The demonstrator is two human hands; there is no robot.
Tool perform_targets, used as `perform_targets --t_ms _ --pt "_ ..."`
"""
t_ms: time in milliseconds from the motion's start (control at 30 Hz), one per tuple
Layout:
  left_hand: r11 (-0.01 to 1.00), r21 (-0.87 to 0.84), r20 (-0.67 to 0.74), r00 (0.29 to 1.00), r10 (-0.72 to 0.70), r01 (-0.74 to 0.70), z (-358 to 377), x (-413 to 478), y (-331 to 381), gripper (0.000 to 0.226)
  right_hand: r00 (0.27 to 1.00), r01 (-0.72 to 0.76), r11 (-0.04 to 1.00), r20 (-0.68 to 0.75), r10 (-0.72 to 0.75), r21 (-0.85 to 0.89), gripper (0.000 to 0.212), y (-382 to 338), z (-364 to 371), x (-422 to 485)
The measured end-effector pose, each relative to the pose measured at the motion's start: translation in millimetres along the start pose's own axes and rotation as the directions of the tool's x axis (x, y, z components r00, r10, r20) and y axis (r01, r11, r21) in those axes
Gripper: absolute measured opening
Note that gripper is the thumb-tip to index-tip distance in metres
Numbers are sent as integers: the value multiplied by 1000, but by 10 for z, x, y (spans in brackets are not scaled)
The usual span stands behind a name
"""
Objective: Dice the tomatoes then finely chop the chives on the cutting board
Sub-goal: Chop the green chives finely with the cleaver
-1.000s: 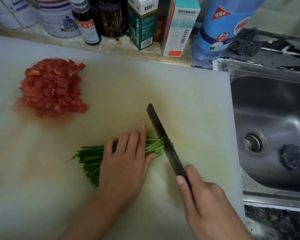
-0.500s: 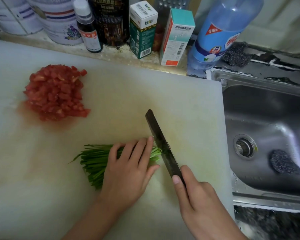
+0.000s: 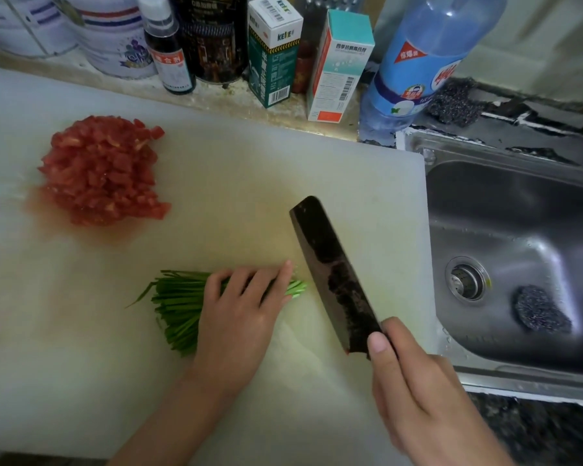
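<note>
A heap of diced red tomato (image 3: 103,171) lies at the far left of the white cutting board (image 3: 236,163). Nearer to me a bunch of green chives (image 3: 177,306) lies sideways on the board. My left hand (image 3: 246,309) presses flat on the bunch, fingers straight, and only the short cut ends stick out past the fingertips. My right hand (image 3: 418,395) grips the handle of a dark cleaver (image 3: 334,274), thumb along the blade's heel. The blade is tilted so its flat side shows, just right of the chive ends and apart from them.
Bottles, boxes and tubs line the counter behind the board, among them a blue plastic bottle (image 3: 421,58) and a green box (image 3: 273,48). A steel sink (image 3: 519,250) with a scouring pad (image 3: 541,309) adjoins the board's right edge.
The cleaver has come away from the chives, shifting slightly right and tilting so its flat side shows. My left hand has stayed pressed on the bunch.
</note>
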State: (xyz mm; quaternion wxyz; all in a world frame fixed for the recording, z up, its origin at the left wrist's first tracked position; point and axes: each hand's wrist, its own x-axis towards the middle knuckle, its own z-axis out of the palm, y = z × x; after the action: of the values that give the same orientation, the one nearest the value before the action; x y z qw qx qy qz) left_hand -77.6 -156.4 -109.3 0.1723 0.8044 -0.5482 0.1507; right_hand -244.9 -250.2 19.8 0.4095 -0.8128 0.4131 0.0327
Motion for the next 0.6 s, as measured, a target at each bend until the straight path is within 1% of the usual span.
perform_targets --t_ms 100,233,267,333,400,467,533,600 --pt "999 53 0 1000 11 -11 5 -20 5 45 999 -29 996 30 32 -86 27 -46 60 -53" --pt "998 67 10 1000 7 -8 -4 -1 27 41 997 -47 978 51 59 -205 38 -37 200 -71" --pt "998 61 12 1000 7 -8 -11 7 25 41 997 -30 969 68 48 -245 40 -18 233 -65" --pt "999 45 9 1000 8 -8 -21 14 23 42 994 15 955 105 17 -298 51 -20 270 -41" --pt "1000 25 4 1000 7 -7 -27 13 26 42 992 26 948 122 13 -316 57 -21 301 -28" --pt "1000 -5 4 1000 7 -7 -36 8 21 44 995 19 945 102 15 -327 63 -14 322 -22" --pt "999 -42 11 1000 15 -15 -55 -1 5 46 996 17 939 83 13 -345 58 -23 329 -21" --pt "996 -84 22 999 24 -22 -77 -10 -11 48 996 12 928 85 21 -373 49 -45 324 -8"
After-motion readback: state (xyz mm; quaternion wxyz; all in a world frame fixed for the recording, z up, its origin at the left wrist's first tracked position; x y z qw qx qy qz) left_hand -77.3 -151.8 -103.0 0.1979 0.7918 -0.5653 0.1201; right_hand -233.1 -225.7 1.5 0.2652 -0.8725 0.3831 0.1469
